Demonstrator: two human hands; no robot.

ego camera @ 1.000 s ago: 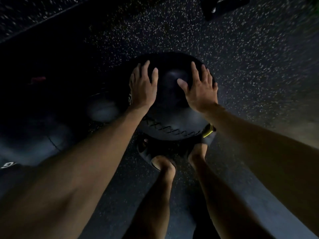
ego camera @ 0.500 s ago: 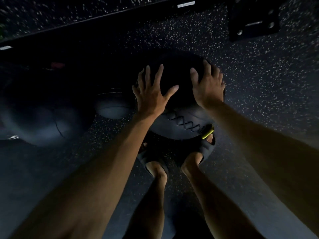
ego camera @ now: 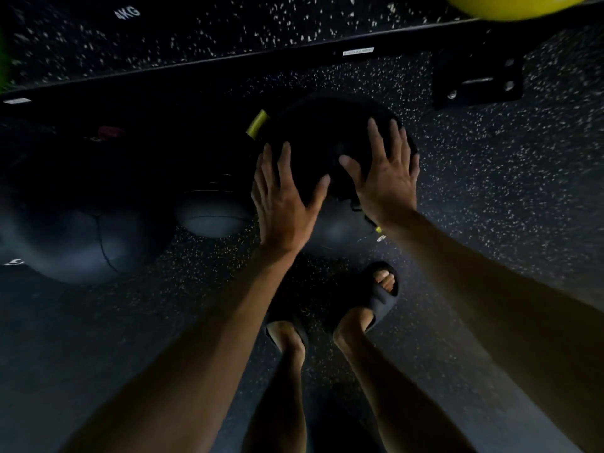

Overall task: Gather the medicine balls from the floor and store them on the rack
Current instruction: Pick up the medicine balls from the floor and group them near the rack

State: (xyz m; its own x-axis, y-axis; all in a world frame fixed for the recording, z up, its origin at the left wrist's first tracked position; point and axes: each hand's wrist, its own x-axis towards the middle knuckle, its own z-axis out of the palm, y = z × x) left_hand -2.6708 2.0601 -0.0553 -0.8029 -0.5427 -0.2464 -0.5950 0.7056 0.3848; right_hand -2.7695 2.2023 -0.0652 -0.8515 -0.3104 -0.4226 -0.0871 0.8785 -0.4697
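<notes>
A black medicine ball point(ego camera: 313, 138) with a yellow tab lies on the speckled floor just in front of my feet. My left hand point(ego camera: 284, 197) rests flat on its near left side with fingers spread. My right hand point(ego camera: 385, 178) lies on its right side, fingers straight and spread. A black rack rail point(ego camera: 228, 65) crosses the top of the view. Two more dark balls lie to the left: a small one point(ego camera: 212, 217) and a large one point(ego camera: 75, 237).
A yellow ball point(ego camera: 510, 6) shows at the top right above the rail. A black rack foot bracket point(ego camera: 477, 80) stands right of the ball. My feet in dark slides point(ego camera: 382, 299) stand just behind the ball. Open speckled floor extends to the right.
The ball has rolled away from me toward the rail, its yellow tab moving from the near right to the far left. Both hands stayed on it and my view tilted up.
</notes>
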